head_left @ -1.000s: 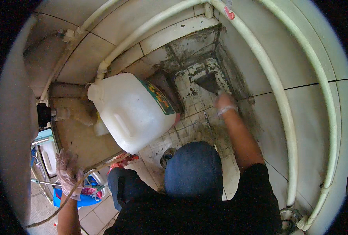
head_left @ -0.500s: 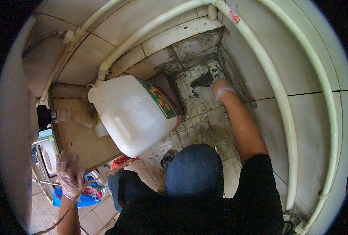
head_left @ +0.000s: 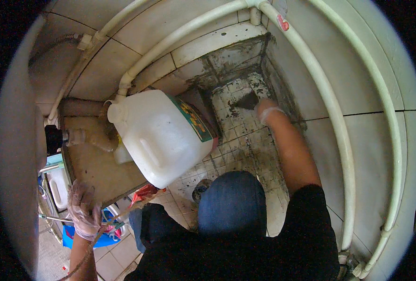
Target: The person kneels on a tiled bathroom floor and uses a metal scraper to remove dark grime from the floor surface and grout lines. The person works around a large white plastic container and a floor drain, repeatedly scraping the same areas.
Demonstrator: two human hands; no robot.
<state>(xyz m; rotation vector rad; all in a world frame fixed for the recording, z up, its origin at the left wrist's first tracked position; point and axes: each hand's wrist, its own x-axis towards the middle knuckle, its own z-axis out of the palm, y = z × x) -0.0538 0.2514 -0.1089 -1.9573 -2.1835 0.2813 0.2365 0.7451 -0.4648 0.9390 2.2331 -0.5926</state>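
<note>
Fingers clenched, your gloved right hand (head_left: 265, 107) grips a dark-bladed scraper (head_left: 248, 100) at one o'clock, apparently held low to meet the stained floor tiles (head_left: 231, 125); at eight, your gloved left hand (head_left: 84, 213) half-curls beside a brown panel (head_left: 93, 166), perhaps for balance, its hold impossible to tell.

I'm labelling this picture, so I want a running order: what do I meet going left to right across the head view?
Black pipe fitting → gloved left hand → large white jug → dark triangular blade → gloved right hand → outermost white pipe.
</note>
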